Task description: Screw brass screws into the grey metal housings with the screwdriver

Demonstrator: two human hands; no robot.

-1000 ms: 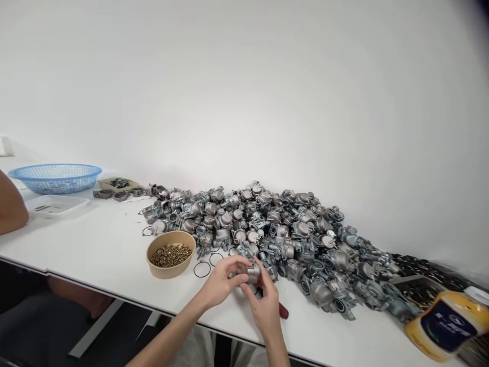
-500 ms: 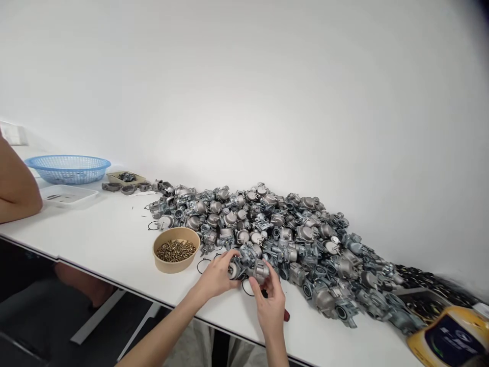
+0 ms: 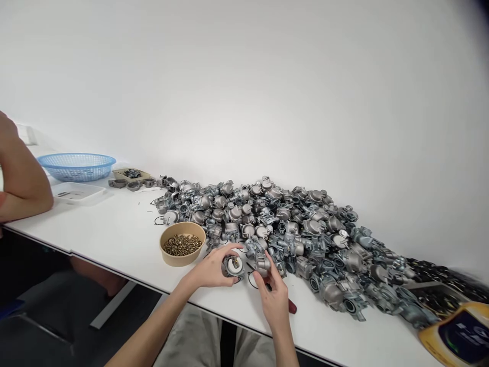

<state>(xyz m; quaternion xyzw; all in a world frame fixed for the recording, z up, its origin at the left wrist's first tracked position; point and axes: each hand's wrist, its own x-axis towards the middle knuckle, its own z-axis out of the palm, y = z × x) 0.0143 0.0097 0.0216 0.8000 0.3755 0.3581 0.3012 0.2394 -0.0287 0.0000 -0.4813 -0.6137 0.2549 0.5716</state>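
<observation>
My left hand point(image 3: 214, 267) is curled around a carburetor body point(image 3: 231, 272) near the table's front edge. Its underside is uncovered, so the white float point(image 3: 235, 264) and a brass part inside show. A short way to the right, my right hand point(image 3: 274, 294) pinches a small grey metal float bowl point(image 3: 262, 265) between thumb and fingers. Bowl and body are apart. A thin black gasket ring point(image 3: 250, 280) lies between the hands. Beside my right wrist the red handle of a tool point(image 3: 292, 307) sticks out; its other end is mostly hidden.
A large pile of carburetors point(image 3: 275, 214) covers the table behind my hands. A tan bowl of brass screws point(image 3: 182, 259) stands to the left. Farther left are a white tray point(image 3: 78, 199), a blue basket point(image 3: 76, 176) and another person's arm point(image 3: 28, 178). A yellow container point(image 3: 454, 331) lies right.
My hands have moved slightly apart. The carburetor body has turned so its white float shows more fully, and the float bowl is now clearly separate in my right hand. The view has shifted slightly.
</observation>
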